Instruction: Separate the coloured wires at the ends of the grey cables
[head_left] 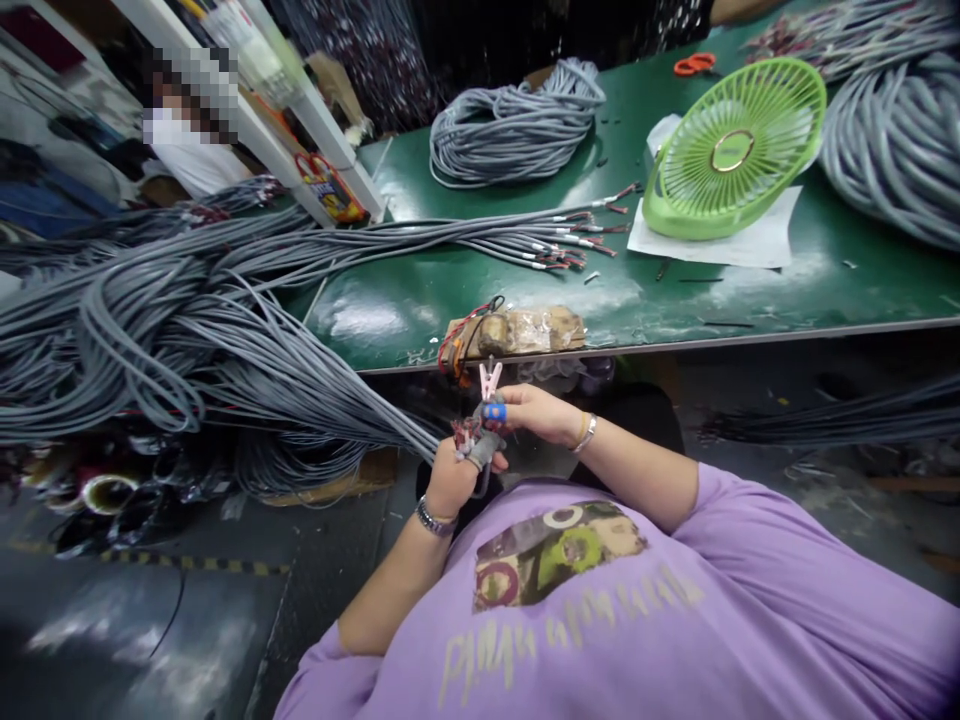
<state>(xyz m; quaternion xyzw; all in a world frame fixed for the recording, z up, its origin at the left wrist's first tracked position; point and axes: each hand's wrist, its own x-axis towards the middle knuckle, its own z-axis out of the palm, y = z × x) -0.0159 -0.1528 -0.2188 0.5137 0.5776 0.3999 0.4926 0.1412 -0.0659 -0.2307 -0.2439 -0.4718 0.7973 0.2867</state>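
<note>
My left hand (451, 478) is closed round the ends of several grey cables (390, 415), whose stripped, reddish wire ends (466, 432) poke out above the fist. Grey wrapping covers a finger or thumb of this hand. Close beside it, my right hand (536, 412) has its fingers pinched together at the cable ends, with blue tape (495, 411) round one finger. What the pinch holds is too small to make out. A pale pink clothespin-like clip (490, 380) stands just above the fingertips, by the table's front edge.
A taped wooden block (525, 332) with red and black leads sits at the green table's (390, 310) edge. Grey cable bundles (135, 320) fill the left. Behind are a cable coil (514, 125), a green fan (735, 150) and orange-handled scissors (694, 65). Another person (191, 150) is at far left.
</note>
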